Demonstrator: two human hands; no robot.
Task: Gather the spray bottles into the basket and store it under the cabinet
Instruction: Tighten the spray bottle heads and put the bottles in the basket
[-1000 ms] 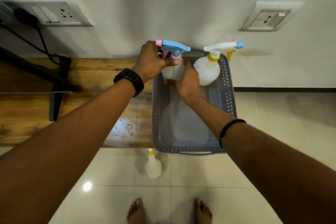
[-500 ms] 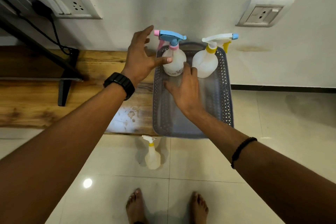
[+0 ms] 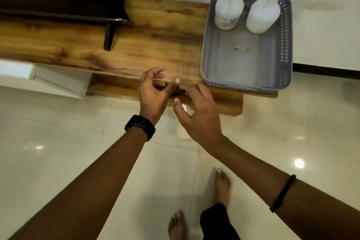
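Observation:
A grey perforated basket [image 3: 284, 48] sits on the right end of the wooden cabinet top [image 3: 152, 31]. Two white spray bottles stand upright at its far end: one with a pink and blue trigger [image 3: 228, 13], one with a yellow collar [image 3: 262, 15]. A third white spray bottle [image 3: 182, 131] stands on the tiled floor in front of the cabinet, mostly hidden beneath my right hand [image 3: 198, 115]. That hand hovers over it with fingers spread, holding nothing. My left hand [image 3: 153, 91], with a black watch, is beside it, fingers loosely curled and empty.
A black stand leg [image 3: 110, 35] and a dark screen base rest on the cabinet's left part. A white drawer front [image 3: 48, 78] lies below at left. My bare feet [image 3: 222, 183] are on the glossy floor. A white wall rises behind the basket.
Both hands left the basket and the pink-and-blue bottle, which now stands inside. They dropped down toward the bottle on the floor, and my view tilted downward.

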